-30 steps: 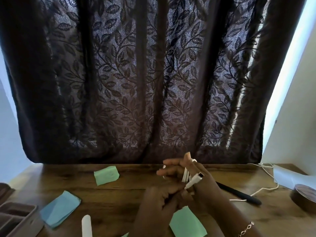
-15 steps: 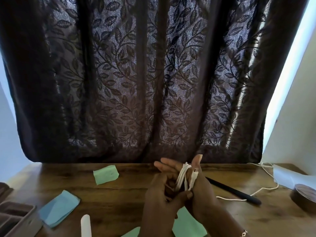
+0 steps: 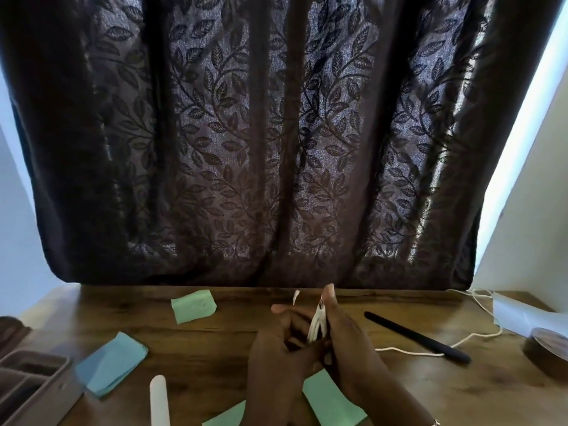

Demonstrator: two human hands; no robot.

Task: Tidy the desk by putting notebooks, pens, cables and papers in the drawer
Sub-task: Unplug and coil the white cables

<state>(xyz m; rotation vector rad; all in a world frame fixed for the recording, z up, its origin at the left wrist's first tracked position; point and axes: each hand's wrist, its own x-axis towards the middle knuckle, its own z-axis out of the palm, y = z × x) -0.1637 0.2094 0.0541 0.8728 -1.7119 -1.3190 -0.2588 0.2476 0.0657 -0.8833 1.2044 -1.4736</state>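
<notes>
Both hands meet above the middle of the wooden desk point(image 3: 215, 358). A bundle of looped white cable point(image 3: 316, 325) stands upright between them. My right hand point(image 3: 350, 345) pinches the loops with its thumb pointing up. My left hand point(image 3: 276, 352) curls against the bundle from the left, and one cable end sticks up above its fingers. More white cable point(image 3: 430, 352) trails over the desk from beside my right hand to the back right. A black pen point(image 3: 418, 338) lies across that strand. Green papers point(image 3: 193, 305) point(image 3: 332, 401) and a blue paper point(image 3: 112, 367) lie on the desk.
A grey divided organiser tray point(image 3: 40, 392) sits at the front left, with a white pen-like stick point(image 3: 159, 401) beside it. A round dark wooden object point(image 3: 550, 348) and a white sheet point(image 3: 519, 315) are at the right. A dark leaf-patterned curtain point(image 3: 261, 149) hangs behind the desk.
The cable went from being wound around my right fingers to a gathered bundle pressed between both hands. The loose plug end in my left hand is no longer visible there.
</notes>
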